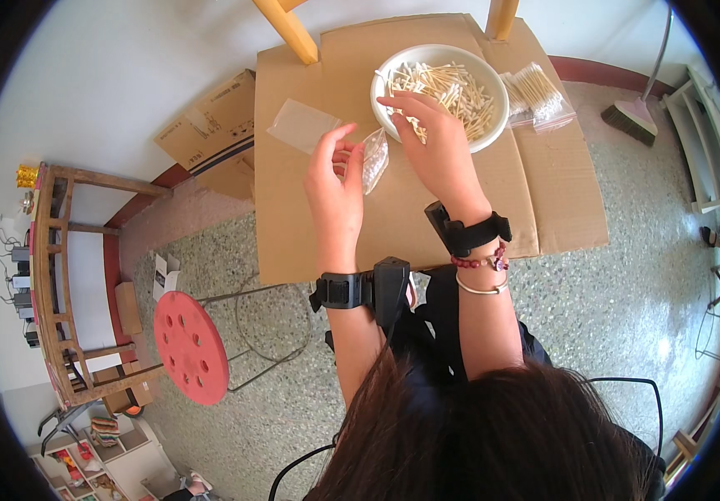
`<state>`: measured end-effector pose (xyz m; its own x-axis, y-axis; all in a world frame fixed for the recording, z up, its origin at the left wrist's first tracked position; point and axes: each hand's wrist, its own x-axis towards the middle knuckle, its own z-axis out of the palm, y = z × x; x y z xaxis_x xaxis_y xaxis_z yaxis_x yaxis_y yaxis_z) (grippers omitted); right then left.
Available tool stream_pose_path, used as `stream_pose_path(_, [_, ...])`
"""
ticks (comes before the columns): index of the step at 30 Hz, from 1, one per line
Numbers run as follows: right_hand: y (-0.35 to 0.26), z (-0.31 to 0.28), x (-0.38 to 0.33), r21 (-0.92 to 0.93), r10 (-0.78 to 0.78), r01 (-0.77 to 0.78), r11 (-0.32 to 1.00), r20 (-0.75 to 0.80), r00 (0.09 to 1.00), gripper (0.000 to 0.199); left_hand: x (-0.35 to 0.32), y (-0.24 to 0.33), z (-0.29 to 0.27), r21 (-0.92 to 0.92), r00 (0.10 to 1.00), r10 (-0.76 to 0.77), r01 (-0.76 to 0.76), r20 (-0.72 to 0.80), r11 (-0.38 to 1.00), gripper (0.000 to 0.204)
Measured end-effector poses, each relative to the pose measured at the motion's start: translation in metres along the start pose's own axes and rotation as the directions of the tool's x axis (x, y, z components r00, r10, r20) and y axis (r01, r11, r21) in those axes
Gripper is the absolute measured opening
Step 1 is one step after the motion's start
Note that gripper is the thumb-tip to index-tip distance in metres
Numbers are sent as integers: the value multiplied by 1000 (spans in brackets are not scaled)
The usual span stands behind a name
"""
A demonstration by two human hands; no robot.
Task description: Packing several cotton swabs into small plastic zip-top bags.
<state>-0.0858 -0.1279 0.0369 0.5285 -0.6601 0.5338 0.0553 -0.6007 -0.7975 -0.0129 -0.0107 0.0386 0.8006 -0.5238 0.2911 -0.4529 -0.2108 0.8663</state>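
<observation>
Head view. The landmark is the white bowl, which sits on a flattened cardboard sheet and holds a loose heap of cotton swabs.

Left hand: just left of and below the bowl, clear of its rim, fingers curled about a small clear plastic bag, thumb and fingertips pinching it near its upper part. The grip is partly closed and firm on the bag. The bag hangs with its long axis near vertical, leaning slightly, upper end toward the bowl; whether its mouth is open cannot be told.

Right hand: over the bowl's near left rim, fingers bent down among the swabs. Whether it has pinched any swabs cannot be told; the fingertips are partly hidden.

The swabs lie mostly parallel, long axes running from the bowl's left edge toward its far right.

Judgement on method: the pick should take a small bundle aligned along that axis, so the swabs enter the bag endwise, with the bag mouth held spread and turned toward the bowl.

Right of the bowl lie filled bags of swabs; left of it, an empty flat bag.
</observation>
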Motion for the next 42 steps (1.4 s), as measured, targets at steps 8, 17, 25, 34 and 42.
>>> stream_pose_path(8, [-3, -6, 2, 31, 14, -16, 999, 78, 997, 13, 1, 0, 0, 118, 990, 135, -138, 27, 983, 13])
stream_pose_path(17, [1, -6, -2, 38, 57, -59, 998, 55, 997, 12, -3, -2, 5, 208, 985, 161, -170, 55, 963, 25])
stream_pose_path(25, [-7, -2, 1, 46, 74, -78, 996, 81, 994, 11, -2, -1, -3, 277, 985, 168, -172, 38, 945, 27])
stream_pose_path(34, [13, -7, -4, -59, 117, -116, 992, 27, 993, 12, -1, -2, -4, 337, 960, 264, -220, -91, 915, 29])
stream_pose_path(42, [35, -4, -15, -313, 207, -163, 936, 113, 972, 19, -17, -30, 4, 351, 750, -277, 64, 601, 934, 28])
